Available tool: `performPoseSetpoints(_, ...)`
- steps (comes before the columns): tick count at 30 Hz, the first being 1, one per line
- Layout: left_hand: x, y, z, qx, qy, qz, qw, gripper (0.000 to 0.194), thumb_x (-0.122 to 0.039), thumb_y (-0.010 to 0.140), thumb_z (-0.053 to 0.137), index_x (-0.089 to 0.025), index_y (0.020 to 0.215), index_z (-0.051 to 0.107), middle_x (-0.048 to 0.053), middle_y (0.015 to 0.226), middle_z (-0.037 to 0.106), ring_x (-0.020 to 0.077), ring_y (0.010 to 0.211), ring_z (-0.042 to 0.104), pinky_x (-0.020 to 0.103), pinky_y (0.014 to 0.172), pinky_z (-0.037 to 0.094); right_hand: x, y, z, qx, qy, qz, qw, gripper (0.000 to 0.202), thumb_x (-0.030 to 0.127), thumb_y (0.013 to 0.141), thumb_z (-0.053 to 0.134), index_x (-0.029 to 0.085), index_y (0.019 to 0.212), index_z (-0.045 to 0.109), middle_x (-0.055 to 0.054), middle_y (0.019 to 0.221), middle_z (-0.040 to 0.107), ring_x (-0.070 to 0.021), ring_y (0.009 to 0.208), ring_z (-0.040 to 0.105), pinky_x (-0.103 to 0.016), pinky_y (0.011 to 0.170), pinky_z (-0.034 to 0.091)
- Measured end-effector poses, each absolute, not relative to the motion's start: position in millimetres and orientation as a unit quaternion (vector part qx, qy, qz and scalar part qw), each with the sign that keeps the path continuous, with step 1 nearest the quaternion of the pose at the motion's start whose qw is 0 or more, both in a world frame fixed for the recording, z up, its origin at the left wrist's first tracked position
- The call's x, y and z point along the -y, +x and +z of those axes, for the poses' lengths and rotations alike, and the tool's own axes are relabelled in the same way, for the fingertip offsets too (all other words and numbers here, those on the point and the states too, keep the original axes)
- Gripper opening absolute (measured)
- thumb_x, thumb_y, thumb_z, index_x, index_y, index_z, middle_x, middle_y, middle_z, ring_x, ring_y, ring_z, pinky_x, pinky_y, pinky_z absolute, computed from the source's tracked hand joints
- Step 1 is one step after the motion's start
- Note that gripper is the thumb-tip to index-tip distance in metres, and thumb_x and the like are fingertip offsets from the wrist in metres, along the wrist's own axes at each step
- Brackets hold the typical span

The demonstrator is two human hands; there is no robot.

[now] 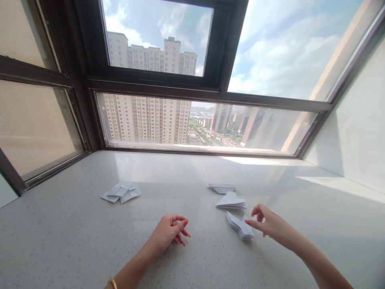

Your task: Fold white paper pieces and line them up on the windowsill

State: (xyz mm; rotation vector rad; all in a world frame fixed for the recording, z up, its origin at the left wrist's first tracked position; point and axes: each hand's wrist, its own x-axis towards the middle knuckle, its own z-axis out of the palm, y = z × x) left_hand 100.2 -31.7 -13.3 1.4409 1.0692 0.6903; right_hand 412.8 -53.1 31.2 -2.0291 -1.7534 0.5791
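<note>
My left hand (172,233) hovers low over the pale speckled sill, with its fingers loosely curled, a little apart, and nothing in them. To its right, my right hand (267,224) is beside a stack of folded white paper (240,226), thumb over the stack's right edge and fingers apart; whether the thumb touches it is unclear. Just behind that stack lies a folded paper with a pointed left end (231,200). Farther back is a flat, narrow folded paper (222,188). At the left, several folded papers (122,192) lie overlapping.
The speckled sill (90,241) runs back to a dark window frame (198,151). Tall buildings show through the glass. A white wall (361,140) stands on the right, and another window (36,128) is on the left.
</note>
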Motion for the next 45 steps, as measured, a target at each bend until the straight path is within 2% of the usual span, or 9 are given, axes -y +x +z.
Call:
performPoseSetpoints(5,30,99,-10,-0.47,0.636,0.291,0.538,0.061,-0.061,0.068,0.041,-0.009,0.098,0.052,0.011,0.075,0.068,0.0149,0.051,0.06,0.022,0.045,0.039,54,359,47,0.682,-0.685,0.137,0.215,0.019,0.039,0.07,0.051,0.021,0.069,0.047,-0.001,0.067,0.057,-0.015,0.058,0.052,-0.025,0.054,0.038)
performPoseSetpoints(10,17,74,6,-0.537,0.67,0.313,0.405,0.046,-0.05,0.076,0.036,-0.014,0.097,0.056,0.009,0.086,0.067,0.0186,0.07,0.062,0.029,0.063,0.046,56,282,48,0.73,-0.566,0.306,0.231,0.021,0.037,0.073,0.05,0.02,0.061,0.047,0.002,0.057,0.052,-0.0109,0.048,0.048,-0.021,0.045,0.036)
performPoseSetpoints(13,4,42,14,-0.618,0.664,0.334,0.257,0.032,-0.036,0.076,0.042,-0.018,0.097,0.057,0.009,0.112,0.056,0.0251,0.106,0.048,0.038,0.092,0.031,52,253,35,0.722,-0.518,0.381,0.255,0.025,0.04,0.073,0.051,0.019,0.059,0.047,0.003,0.055,0.05,-0.0092,0.044,0.046,-0.02,0.041,0.036)
performPoseSetpoints(16,-11,4,16,-0.691,0.631,0.323,0.139,0.034,-0.022,0.075,0.041,-0.017,0.107,0.053,0.011,0.131,0.037,0.0302,0.122,0.026,0.046,0.099,0.016,46,242,21,0.708,-0.485,0.432,0.278,0.029,0.043,0.073,0.051,0.017,0.059,0.049,0.004,0.052,0.049,-0.0075,0.042,0.045,-0.019,0.04,0.035)
performPoseSetpoints(21,-24,-39,8,-0.765,0.582,0.27,0.058,0.048,-0.028,0.073,0.045,-0.01,0.118,0.045,0.016,0.133,0.034,0.0313,0.124,0.023,0.043,0.099,0.021,39,244,3,0.65,-0.457,0.518,0.318,0.036,0.051,0.07,0.052,0.017,0.061,0.047,0.006,0.047,0.048,-0.0062,0.038,0.046,-0.018,0.038,0.033)
performPoseSetpoints(33,-11,-52,24,-0.805,0.54,0.247,0.005,0.039,-0.032,0.083,0.03,-0.015,0.102,0.06,0.015,0.098,0.064,0.0298,0.095,0.056,0.044,0.085,0.036,43,238,-5,0.603,-0.456,0.545,0.362,0.039,0.055,0.066,0.055,0.017,0.06,0.049,0.006,0.047,0.048,-0.0063,0.04,0.044,-0.018,0.04,0.033)
performPoseSetpoints(37,-6,-30,35,-0.745,0.575,0.336,-0.048,0.04,-0.031,0.086,0.025,-0.017,0.11,0.053,0.008,0.125,0.048,0.0191,0.114,0.043,0.033,0.095,0.03,46,235,-2,0.566,-0.413,0.6,0.387,0.044,0.058,0.065,0.055,0.014,0.063,0.055,0.003,0.051,0.052,-0.0071,0.043,0.048,-0.018,0.042,0.034)
performPoseSetpoints(40,5,9,36,-0.543,0.719,0.432,-0.046,0.037,-0.034,0.086,0.029,-0.019,0.109,0.055,0.005,0.116,0.056,0.02,0.117,0.04,0.036,0.095,0.031,47,234,3,0.483,-0.352,0.694,0.402,0.056,0.064,0.068,0.045,0.012,0.078,0.061,-0.003,0.064,0.06,-0.0105,0.052,0.055,-0.021,0.047,0.04)
performPoseSetpoints(45,30,70,27,-0.325,0.899,0.261,0.136,0.029,-0.027,0.086,0.036,-0.029,0.104,0.059,0.0,0.117,0.056,0.0207,0.118,0.038,0.038,0.096,0.029,46,240,5,0.38,-0.343,0.742,0.432,0.055,0.063,0.07,0.045,0.012,0.083,0.06,-0.006,0.069,0.062,-0.0131,0.056,0.057,-0.023,0.048,0.042)
